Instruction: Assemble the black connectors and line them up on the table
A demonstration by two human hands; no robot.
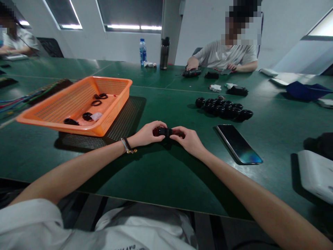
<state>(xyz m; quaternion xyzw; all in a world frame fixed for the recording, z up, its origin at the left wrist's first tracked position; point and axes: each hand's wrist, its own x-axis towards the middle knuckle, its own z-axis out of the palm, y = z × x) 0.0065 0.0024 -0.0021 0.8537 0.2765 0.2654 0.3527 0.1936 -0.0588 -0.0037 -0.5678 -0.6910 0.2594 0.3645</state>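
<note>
Both my hands meet over the green table (pixel 166 173), each closed on one end of a small black cylindrical part (pixel 165 131). My left hand (pixel 148 133) wears a bracelet at the wrist and curls its fingers over the part's left end. The part's right end is pinched by my right hand (pixel 187 139). An orange mesh basket (pixel 114 114) stands to the left with a few black rings and parts (pixel 96 102) inside. A cluster of several black round parts (pixel 224 108) lies beyond my right hand.
A dark phone (pixel 239 144) lies right of my hands. A white device (pixel 316 175) sits at the right edge. Across the table a person (pixel 226 55) works near a black tool (pixel 191 73). Two bottles (pixel 164 52) stand at the back. Another person (pixel 15 41) sits far left.
</note>
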